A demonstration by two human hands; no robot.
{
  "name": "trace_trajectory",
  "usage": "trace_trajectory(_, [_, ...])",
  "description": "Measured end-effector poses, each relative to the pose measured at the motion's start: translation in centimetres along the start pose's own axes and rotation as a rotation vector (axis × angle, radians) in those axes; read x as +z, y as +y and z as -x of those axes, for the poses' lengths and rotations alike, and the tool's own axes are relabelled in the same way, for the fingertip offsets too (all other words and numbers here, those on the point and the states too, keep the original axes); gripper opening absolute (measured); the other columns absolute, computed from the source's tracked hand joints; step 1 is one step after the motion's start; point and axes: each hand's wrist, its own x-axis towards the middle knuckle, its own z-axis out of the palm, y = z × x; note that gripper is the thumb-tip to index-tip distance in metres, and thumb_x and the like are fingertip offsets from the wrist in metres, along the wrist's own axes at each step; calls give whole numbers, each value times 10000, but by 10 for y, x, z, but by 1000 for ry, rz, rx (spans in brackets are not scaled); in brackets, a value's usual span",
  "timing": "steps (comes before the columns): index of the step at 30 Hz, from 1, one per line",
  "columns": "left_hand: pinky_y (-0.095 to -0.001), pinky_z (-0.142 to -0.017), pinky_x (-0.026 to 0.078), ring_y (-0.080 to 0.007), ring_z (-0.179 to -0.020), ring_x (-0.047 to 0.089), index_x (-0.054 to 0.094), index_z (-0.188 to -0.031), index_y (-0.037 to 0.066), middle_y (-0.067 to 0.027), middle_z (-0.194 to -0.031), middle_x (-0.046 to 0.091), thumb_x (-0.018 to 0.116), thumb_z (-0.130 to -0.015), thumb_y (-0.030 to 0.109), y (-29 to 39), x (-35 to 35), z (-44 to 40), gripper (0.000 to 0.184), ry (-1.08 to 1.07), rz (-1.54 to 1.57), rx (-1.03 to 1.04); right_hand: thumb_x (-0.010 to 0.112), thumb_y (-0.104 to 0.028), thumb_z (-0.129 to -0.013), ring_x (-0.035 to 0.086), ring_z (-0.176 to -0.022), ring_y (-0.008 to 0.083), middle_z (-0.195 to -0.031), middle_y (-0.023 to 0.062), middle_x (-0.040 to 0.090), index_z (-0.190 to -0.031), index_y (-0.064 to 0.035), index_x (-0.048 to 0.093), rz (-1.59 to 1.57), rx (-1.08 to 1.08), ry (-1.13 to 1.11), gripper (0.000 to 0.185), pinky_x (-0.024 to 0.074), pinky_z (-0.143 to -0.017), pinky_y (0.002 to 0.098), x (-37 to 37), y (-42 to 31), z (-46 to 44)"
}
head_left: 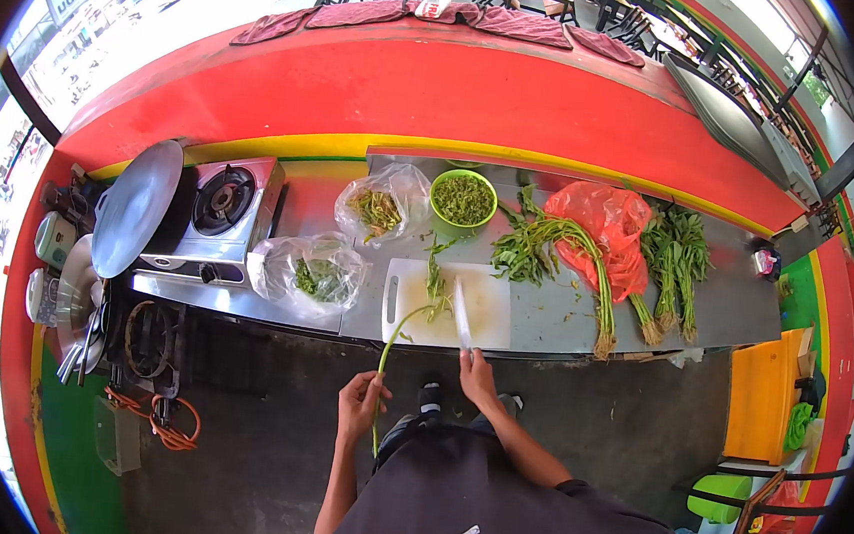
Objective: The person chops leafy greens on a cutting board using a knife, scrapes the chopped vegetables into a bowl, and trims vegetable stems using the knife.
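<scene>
My left hand (360,402) is closed around a long green vegetable stalk (393,339), off the counter's front edge. The stalk's leafy end (435,286) rests on a white cutting board (408,271). In my right hand (479,377) is a knife (461,313), its blade lying over the board just right of the leaves. Behind the board stands a green bowl (434,205) of chopped greens (462,199). Leafy stalks with roots (597,270) lie to the right, beside a red plastic bag (616,222) and another bunch of greens (683,262).
Clear plastic bags with trimmings (379,213) and leaves (318,279) sit left of the board. Farther left are a gas stove (226,213) and a large wok (138,209). A red wall (441,87) runs behind the steel counter (735,306). An orange cabinet (762,404) stands at right.
</scene>
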Motion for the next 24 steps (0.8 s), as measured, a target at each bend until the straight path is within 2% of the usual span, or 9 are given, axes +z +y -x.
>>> trace_trajectory(5, [-222, -510, 454, -87, -545, 583, 642, -1143, -24, -64, -768, 687, 582, -1041, 228, 14, 4, -24, 279, 25, 59, 114, 461, -407, -1022, 614, -916, 561, -944, 345, 668, -1145, 9, 546, 30, 129, 80, 442, 478, -788, 621, 3, 27, -11])
trace_trajectory(7, [-220, -514, 450, -88, -547, 578, 645, -1139, -33, -66, -779, 686, 580, -1042, 225, 14, 10, -39, 283, 16, 89, 148, 480, -397, -1016, 670, -794, 507, -900, 315, 684, -1134, 13, 529, 63, 108, 73, 430, 516, -707, 577, 11, 36, -18])
trace_trajectory(9, [-229, -518, 460, -91, -559, 579, 644, -1151, -41, -76, -789, 689, 569, -1048, 226, 19, 17, -50, 296, 12, 120, 118, 464, -368, -1020, 667, -868, 523, -974, 362, 665, -1145, 34, 518, -94, 238, -149, 424, 521, -808, 563, 2, 18, -21])
trace_trajectory(10, [-227, -527, 459, -86, -565, 573, 645, -1157, -39, -72, -793, 687, 563, -1051, 237, 19, 22, -57, 307, 3, 140, 106, 490, -345, -1020, 695, -677, 420, -879, 305, 679, -1121, 35, 516, -120, 275, -190, 394, 545, -656, 503, -5, 8, -21])
trace_trajectory(11, [-227, -527, 459, -86, -565, 573, 645, -1157, -39, -72, -793, 687, 563, -1051, 237, 19, 28, -65, 307, 1, 142, 108, 490, -345, -1020, 695, -677, 420, -879, 305, 679, -1121, 35, 516, -119, 275, -187, 394, 545, -656, 503, -6, 2, -20])
trace_trajectory(13, [-223, -530, 451, -83, -570, 572, 649, -1160, -33, -71, -797, 689, 568, -1049, 250, 9, 42, -83, 315, 11, 138, 58, 507, -323, -1039, 523, -456, 162, -641, 56, 517, -1028, -51, 491, -319, 270, -179, 273, 430, -406, 349, -2, 6, -22])
trace_trajectory(17, [-226, -527, 440, -92, -571, 573, 653, -1157, -25, -64, -812, 698, 582, -1041, 277, -39, 63, -119, 331, 29, 204, -83, 498, -304, -1050, 420, -440, 102, -639, -6, 429, -1002, -84, 478, -461, 317, -135, 226, 382, -390, 302, -17, -6, -12])
trace_trajectory(21, [-227, -525, 441, -94, -584, 559, 653, -1139, 2, -43, -835, 693, 595, -1033, 301, -76, 68, -132, 322, 84, 306, -291, 496, -336, -1061, 351, -453, 65, -653, -25, 397, -1042, -99, 500, -667, 412, -281, 238, 327, -394, 264, -33, -11, 4])
trace_trajectory(24, [-224, -513, 431, -94, -592, 547, 648, -1134, 24, -19, -836, 682, 611, -1023, 325, -94, 68, -133, 322, 75, 417, -367, 457, -424, -1074, 326, -468, 44, -665, -49, 386, -1125, -91, 526, -739, 491, -553, 344, 276, -407, 238, -33, -11, 15])
